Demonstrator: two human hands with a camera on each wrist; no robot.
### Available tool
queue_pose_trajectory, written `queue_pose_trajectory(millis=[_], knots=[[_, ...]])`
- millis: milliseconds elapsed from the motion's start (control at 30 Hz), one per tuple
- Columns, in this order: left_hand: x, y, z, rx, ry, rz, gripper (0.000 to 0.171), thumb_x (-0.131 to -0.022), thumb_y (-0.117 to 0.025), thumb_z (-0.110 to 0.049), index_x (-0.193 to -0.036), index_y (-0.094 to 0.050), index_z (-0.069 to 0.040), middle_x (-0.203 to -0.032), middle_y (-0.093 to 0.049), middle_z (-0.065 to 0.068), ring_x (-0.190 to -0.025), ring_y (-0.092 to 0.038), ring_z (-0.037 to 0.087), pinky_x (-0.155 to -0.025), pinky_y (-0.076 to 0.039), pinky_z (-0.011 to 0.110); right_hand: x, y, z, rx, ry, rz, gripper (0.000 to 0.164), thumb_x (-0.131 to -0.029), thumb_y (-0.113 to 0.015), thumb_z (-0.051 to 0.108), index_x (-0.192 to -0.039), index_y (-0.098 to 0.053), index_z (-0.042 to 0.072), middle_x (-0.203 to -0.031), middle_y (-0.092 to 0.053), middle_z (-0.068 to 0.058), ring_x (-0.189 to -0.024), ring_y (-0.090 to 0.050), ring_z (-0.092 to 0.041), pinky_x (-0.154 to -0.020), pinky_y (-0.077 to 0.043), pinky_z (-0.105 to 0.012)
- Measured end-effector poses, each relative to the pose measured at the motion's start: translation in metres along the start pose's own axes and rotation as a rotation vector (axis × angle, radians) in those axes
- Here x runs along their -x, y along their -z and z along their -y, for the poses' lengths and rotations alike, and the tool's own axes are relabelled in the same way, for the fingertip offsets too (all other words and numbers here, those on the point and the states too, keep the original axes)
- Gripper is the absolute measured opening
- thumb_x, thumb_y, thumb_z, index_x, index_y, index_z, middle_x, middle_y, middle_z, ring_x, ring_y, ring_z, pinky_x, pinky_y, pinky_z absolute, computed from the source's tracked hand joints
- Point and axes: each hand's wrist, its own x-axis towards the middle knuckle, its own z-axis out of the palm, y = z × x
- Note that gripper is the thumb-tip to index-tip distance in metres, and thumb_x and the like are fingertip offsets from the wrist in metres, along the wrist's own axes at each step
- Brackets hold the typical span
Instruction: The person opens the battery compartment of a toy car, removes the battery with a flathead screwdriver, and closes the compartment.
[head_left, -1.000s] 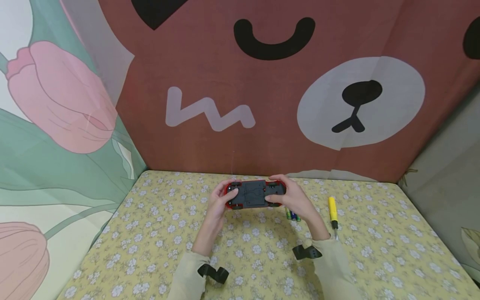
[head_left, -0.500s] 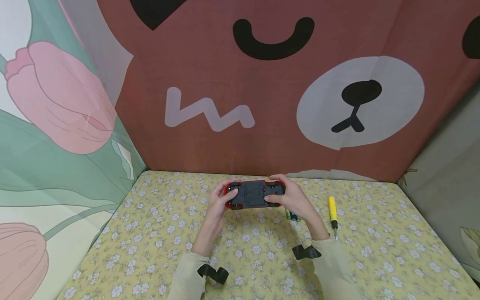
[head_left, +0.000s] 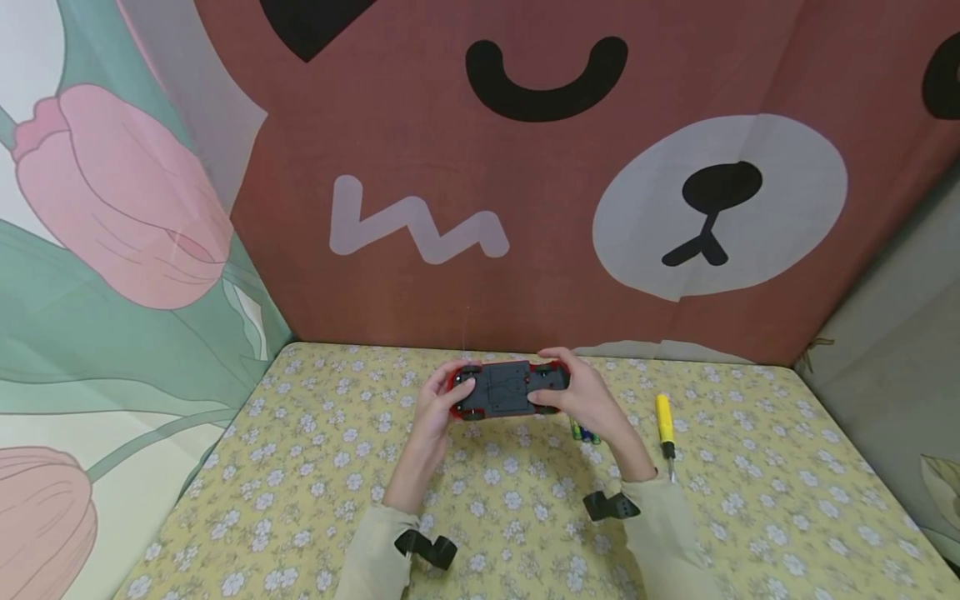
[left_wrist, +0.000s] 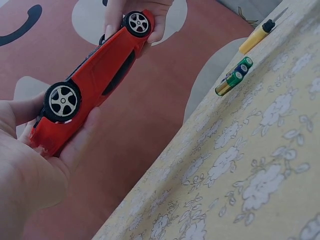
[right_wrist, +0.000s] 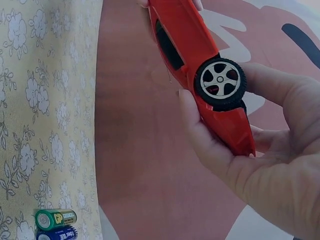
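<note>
A red toy car [head_left: 508, 388] is held up above the table, its black underside turned toward the head camera. My left hand [head_left: 435, 408] grips one end, with the thumb lying on the underside. At the other end my right hand [head_left: 588, 400] holds it the same way, thumb on the underside and fingers behind. In the left wrist view the car [left_wrist: 100, 75] shows its red side and two silver-spoked wheels. The right wrist view shows the car's end [right_wrist: 227, 125] between the right thumb and fingers.
Several batteries [left_wrist: 234, 77], green and blue, lie on the flowered tablecloth [head_left: 300, 467] below the right hand. A screwdriver [head_left: 665, 425] with a yellow handle lies to the right. Behind the table hangs a brown bear-print curtain [head_left: 420, 292].
</note>
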Motion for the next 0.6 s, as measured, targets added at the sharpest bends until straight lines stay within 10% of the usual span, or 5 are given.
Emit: queue_pose_trajectory(millis=[600], knots=[[0.0013, -0.0009, 0.0002, 0.04, 0.007, -0.023, 0.035, -0.097, -0.068, -0.005, -0.132, -0.065, -0.007, -0.13, -0.066, 0.006, -0.103, -0.07, 0.017, -0.074, -0.059, 0.028, -0.0017, 0.0012, -0.0049, -0.013, 0.025, -0.035, 0.065, -0.09, -0.081, 0.019, -0.147, -0.052, 0.007, -0.14, -0.056, -0.023, -0.095, -0.06, -0.032, -0.07, -0.049, -0.04]])
